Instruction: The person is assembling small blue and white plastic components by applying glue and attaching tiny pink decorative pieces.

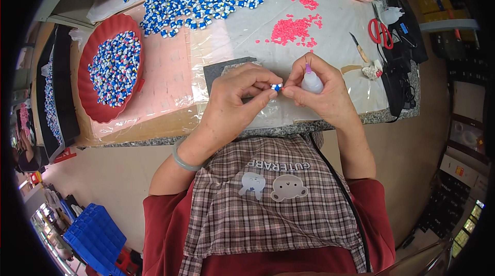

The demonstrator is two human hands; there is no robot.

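Between thumb and forefinger, my left hand (233, 93) pinches a small blue-and-white figure piece (277, 87) above the near part of the table. My right hand (332, 93) is curled round a small translucent squeeze bottle (312, 83) whose purple nozzle points up and away. The right thumb and fingertip also meet beside the figure piece, with a tiny reddish bit (283, 89) showing there. Both hands' fingertips almost touch. Farther off lie a pile of pink pieces (291, 31) and a wide heap of blue-and-white pieces (201, 5).
A red fluted tray (83, 82) full of blue-and-white pieces stands at the left. On the right lie red-handled scissors (380, 34), a wooden-handled knife (362, 53), crumpled tissue (371, 72) and black cables (405, 88). A dark grey pad (216, 71) is behind my left hand.
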